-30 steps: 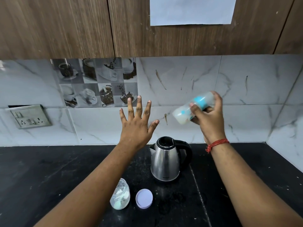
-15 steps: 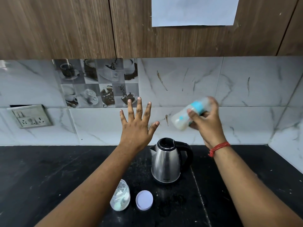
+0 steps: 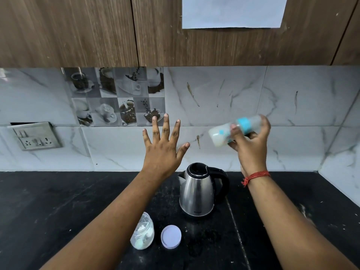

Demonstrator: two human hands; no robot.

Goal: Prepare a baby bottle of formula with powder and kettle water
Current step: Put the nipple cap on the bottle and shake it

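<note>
Two things sit nearest us, in front of the kettle (image 3: 196, 193): the jar (image 3: 143, 233) with its pale powder, open, and just right of it the lid (image 3: 171, 236), lying flat on the counter (image 3: 58, 201). The kettle stands upright behind them, spout to the left, handle to the right.

Beyond and above the kettle, both our hands are raised in front of the wall. Our left hand (image 3: 162, 151) hangs above and left of the kettle, fingers straight and spread, gripping nothing. Our right hand (image 3: 251, 145) is above and right of the kettle, its fingers and thumb wrapped round the bottle (image 3: 231, 131).

That bottle lies nearly on its side, well above the kettle. Its long axis runs from lower left to upper right: the milky white base points left, toward our free hand, and the blue collar end sits in our grip. It is blurred, so we cannot make out the teat or cap. We judge this to be the mixing step, with powder and water already in.

Our right hand alone has the bottle; the left is apart from it, with the base pointing its way. To set it down we would have to swing the base downward, toward the counter right of the kettle.
</note>
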